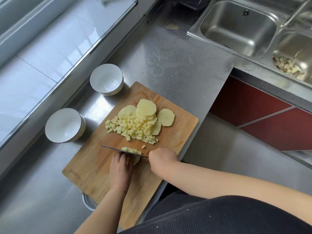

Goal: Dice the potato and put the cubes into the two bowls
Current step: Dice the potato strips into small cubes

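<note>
Right hand (161, 157) gripping knife (118, 150), left hand (120, 168) holding potato slices (136, 160), cubes (133, 128) on cutting board (94, 168)

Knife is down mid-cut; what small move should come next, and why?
Probably lift the knife and cut again: the left hand holds uncut potato behind the blade, with fresh cubes in front, and both bowls hold no potato.

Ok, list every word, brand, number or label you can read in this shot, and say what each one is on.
One mark only: a short dark print near the left corner of the wooden cutting board, at about. It lies upside down to the camera and is too small and blurred to read; it may mix Latin letters with other characters.
Nothing readable on the two white bowls, the knife, the steel counter or the sink.
</note>
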A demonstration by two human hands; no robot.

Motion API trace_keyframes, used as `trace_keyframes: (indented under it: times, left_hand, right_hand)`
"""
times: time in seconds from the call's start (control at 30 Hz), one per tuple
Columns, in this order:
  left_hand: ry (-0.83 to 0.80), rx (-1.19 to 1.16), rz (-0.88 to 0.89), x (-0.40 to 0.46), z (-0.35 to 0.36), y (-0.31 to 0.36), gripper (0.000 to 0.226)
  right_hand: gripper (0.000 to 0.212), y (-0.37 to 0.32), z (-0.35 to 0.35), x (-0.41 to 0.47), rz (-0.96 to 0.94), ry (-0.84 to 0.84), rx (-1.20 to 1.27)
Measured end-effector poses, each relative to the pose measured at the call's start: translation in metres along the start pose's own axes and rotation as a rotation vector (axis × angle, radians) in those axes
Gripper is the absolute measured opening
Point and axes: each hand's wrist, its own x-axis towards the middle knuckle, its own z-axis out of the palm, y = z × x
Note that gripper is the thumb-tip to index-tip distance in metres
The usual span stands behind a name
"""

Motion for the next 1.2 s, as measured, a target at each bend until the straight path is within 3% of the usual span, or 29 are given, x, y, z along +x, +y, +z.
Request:
trace_keyframes:
  times: [0.17,0.37,0.63,0.87,1.2]
  left_hand:
    - [0.024,-0.028,0.034,0.000,-0.001,-0.001,0.016]
    - [0.018,-0.044,0.045,-0.001,-0.004,0.002,0.012]
    - [0.017,-0.081,-0.030,-0.006,-0.006,0.000,0.015]
    - [-0.010,-0.090,-0.124,-0.007,-0.002,-0.001,0.023]
    - [0.045,-0.071,-0.031,-0.007,0.000,-0.006,0.023]
  right_hand:
    - [0.019,0.011,0.014,0.011,0.038,-0.018,0.119]
    - [0.034,0.030,0.008,0.017,0.058,0.001,0.288]
    - [0.033,0.019,0.003,-0.002,-0.056,0.109,0.226]
    - [0.023,0.006,0.004,-0.007,-0.079,0.064,0.145]
    - [0.020,0.001,0.008,0.000,-0.001,-0.044,0.072]
